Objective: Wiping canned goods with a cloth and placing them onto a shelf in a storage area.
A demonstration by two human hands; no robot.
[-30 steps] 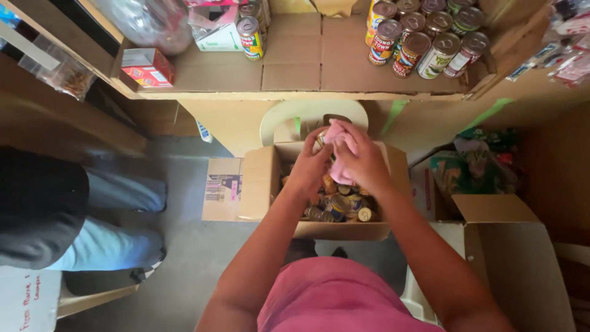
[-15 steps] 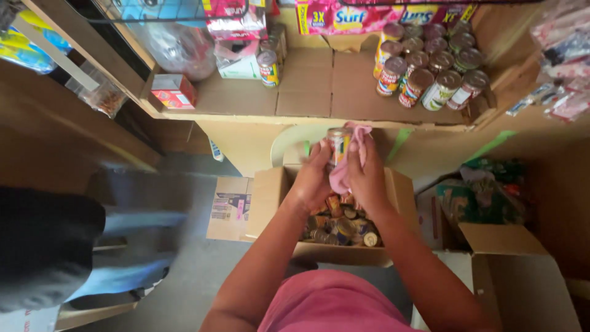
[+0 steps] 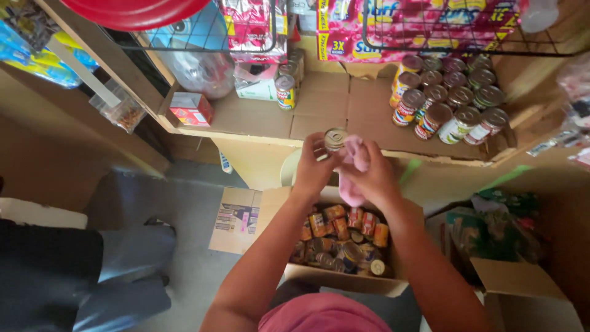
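Note:
My left hand [image 3: 314, 167] grips a small tin can [image 3: 335, 139], held up level with the shelf's front edge. A pink cloth [image 3: 353, 172] is bunched in my right hand [image 3: 369, 178] and pressed against the can's side. Below both hands an open cardboard box [image 3: 344, 280] on the floor holds several more cans with orange and red labels. On the cardboard-lined shelf [image 3: 319, 107] a cluster of several upright cans [image 3: 448, 98] stands at the right, and a single can [image 3: 284, 92] stands left of centre.
A small red carton [image 3: 190, 109] and a white box [image 3: 258, 86] sit on the shelf's left part. Pink detergent packs [image 3: 393, 31] line the back under wire baskets. Another person's legs in jeans [image 3: 123, 246] are at the left. An open empty carton [image 3: 534, 295] is at the lower right.
Both hands have lifted the can and cloth out of the floor box up to shelf height. The view has tilted upward, showing more of the shelf.

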